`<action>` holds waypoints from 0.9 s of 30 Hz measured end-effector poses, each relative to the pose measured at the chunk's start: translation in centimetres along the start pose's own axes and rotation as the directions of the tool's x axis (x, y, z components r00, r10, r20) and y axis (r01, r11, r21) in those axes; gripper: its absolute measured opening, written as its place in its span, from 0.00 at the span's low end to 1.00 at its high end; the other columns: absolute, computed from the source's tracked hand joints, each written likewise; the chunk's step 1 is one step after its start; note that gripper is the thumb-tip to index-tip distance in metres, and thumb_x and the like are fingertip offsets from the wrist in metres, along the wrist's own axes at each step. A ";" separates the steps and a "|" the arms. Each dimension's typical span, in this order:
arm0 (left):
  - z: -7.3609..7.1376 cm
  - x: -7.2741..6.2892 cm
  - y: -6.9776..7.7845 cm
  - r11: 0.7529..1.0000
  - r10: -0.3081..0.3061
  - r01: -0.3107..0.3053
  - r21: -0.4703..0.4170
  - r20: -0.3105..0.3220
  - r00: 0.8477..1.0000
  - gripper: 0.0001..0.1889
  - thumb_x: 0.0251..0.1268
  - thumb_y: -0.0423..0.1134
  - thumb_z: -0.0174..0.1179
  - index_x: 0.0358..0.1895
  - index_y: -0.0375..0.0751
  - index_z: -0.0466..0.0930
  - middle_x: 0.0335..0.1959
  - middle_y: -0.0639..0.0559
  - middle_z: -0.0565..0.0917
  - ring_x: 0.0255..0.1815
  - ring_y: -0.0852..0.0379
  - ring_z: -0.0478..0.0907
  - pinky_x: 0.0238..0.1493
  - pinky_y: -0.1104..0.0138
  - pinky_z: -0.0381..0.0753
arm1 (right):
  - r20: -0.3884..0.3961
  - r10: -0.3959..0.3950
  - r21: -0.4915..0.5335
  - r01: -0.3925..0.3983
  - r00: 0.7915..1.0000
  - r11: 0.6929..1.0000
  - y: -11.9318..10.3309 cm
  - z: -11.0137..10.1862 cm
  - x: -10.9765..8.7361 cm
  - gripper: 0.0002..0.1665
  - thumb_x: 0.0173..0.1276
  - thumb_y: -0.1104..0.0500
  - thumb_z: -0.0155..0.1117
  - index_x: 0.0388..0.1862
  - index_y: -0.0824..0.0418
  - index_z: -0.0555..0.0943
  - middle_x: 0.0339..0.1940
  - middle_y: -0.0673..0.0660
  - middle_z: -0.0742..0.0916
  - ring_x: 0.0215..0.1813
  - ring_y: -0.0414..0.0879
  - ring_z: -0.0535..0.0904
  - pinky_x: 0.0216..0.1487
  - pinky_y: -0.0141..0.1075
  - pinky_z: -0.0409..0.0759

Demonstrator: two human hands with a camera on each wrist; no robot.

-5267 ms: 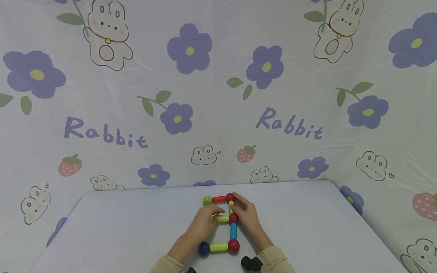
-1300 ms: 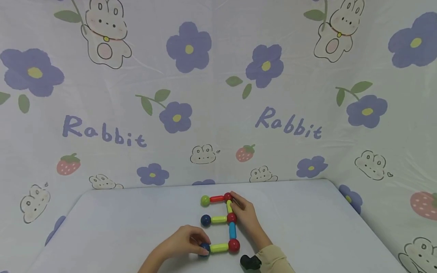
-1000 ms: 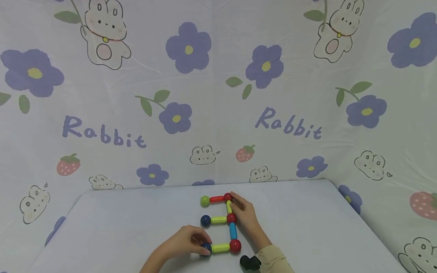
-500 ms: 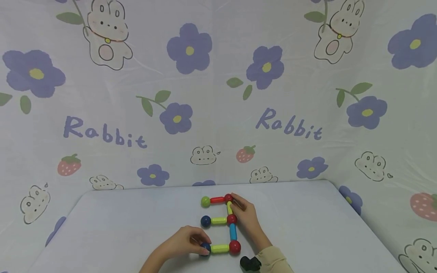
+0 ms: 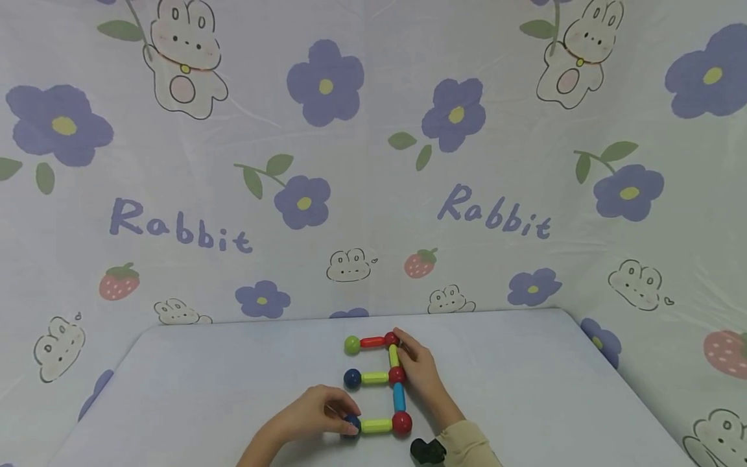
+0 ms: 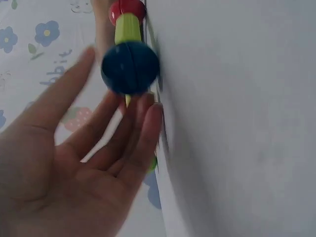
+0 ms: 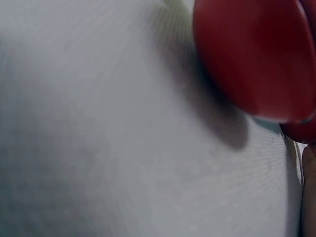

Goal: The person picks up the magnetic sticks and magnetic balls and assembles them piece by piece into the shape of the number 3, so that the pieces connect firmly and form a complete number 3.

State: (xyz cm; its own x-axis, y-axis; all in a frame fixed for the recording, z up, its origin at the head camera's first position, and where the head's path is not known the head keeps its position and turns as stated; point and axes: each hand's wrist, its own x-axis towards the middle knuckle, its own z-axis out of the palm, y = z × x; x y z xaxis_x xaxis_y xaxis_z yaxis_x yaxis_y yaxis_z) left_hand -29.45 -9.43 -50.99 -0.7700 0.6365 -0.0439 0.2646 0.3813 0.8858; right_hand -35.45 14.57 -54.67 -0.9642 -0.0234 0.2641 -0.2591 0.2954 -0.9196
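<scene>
A magnetic stick-and-ball figure lies on the white table. Its three prongs point left, ending in a green ball [image 5: 352,344], a dark blue ball [image 5: 353,378] and a nearest blue ball [image 6: 130,68]. My left hand [image 5: 315,413] is at that nearest ball; in the left wrist view its thumb stands slightly apart from it, the fingertips close beneath. My right hand [image 5: 421,371] holds the figure's far right corner, with fingertips at the far red ball [image 5: 391,338] and the upright yellow-green stick [image 5: 393,355]. In the right wrist view a red ball [image 7: 256,54] looms large; the hand's grip is hidden.
The spine continues through a middle red ball [image 5: 396,375] and a blue stick [image 5: 399,397] to the near red ball [image 5: 402,423]. A black object [image 5: 428,451] sits at the right sleeve. A rabbit-printed cloth [image 5: 373,162] hangs behind the table [image 5: 192,389].
Over five seconds, my left hand has come from the middle prong to the nearest blue ball. Lately the near prong has shifted slightly right. My right hand stays at the far corner.
</scene>
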 end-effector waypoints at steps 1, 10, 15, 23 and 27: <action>-0.2 0.1 0.0 1.000 0.004 -0.004 0.003 -0.031 1.000 0.13 0.52 0.44 0.65 0.40 0.44 0.81 0.34 0.56 0.81 0.35 0.56 0.77 0.37 0.67 0.76 | 0.000 0.002 0.003 -0.002 1.000 1.000 0.0 0.0 0.0 0.23 0.68 0.65 0.50 0.62 0.55 0.69 0.61 0.51 0.72 0.63 0.47 0.62 0.59 0.42 0.62; -2.3 2.7 -1.3 0.984 -0.024 -0.067 -0.166 -0.496 0.868 0.19 0.63 0.34 0.54 0.53 0.25 0.69 0.46 0.35 0.77 0.45 0.44 0.76 0.43 0.61 0.76 | 0.012 -0.022 0.027 0.021 1.000 0.999 0.3 -0.1 0.2 0.23 0.69 0.65 0.48 0.62 0.54 0.68 0.62 0.53 0.71 0.64 0.48 0.60 0.60 0.43 0.59; -2.5 4.2 -2.3 0.919 -0.105 -0.078 -0.386 -0.430 0.897 0.23 0.66 0.32 0.49 0.59 0.20 0.59 0.53 0.29 0.70 0.53 0.40 0.70 0.51 0.58 0.69 | 0.004 0.007 0.021 -0.007 1.000 1.000 0.4 -0.1 0.3 0.23 0.68 0.66 0.48 0.62 0.54 0.69 0.62 0.51 0.71 0.64 0.45 0.61 0.60 0.41 0.60; -2.5 5.1 -2.6 0.853 -0.129 -0.094 -0.513 -0.383 0.915 0.24 0.68 0.32 0.46 0.62 0.21 0.54 0.58 0.28 0.64 0.59 0.41 0.63 0.56 0.58 0.63 | 0.003 0.038 0.014 -0.038 0.999 0.999 0.4 0.0 0.5 0.23 0.68 0.64 0.49 0.61 0.51 0.69 0.61 0.47 0.72 0.63 0.41 0.61 0.59 0.38 0.61; -2.6 5.2 -2.6 0.832 -0.130 -0.109 -0.544 -0.381 0.915 0.24 0.68 0.30 0.45 0.62 0.21 0.53 0.59 0.28 0.62 0.60 0.41 0.62 0.57 0.57 0.62 | -0.001 0.019 0.014 -0.019 1.000 1.000 0.4 0.0 0.5 0.23 0.68 0.65 0.49 0.62 0.54 0.69 0.61 0.49 0.72 0.63 0.44 0.62 0.59 0.40 0.62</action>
State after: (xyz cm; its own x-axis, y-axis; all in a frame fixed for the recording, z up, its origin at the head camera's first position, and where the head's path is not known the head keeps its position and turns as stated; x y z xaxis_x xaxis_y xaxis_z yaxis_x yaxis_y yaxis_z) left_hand -35.64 -8.83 -52.38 -0.9606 0.2772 0.0210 -0.0120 -0.1167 0.9931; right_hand -36.08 14.65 -54.88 -0.9689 -0.0168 0.2468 -0.2413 0.2827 -0.9284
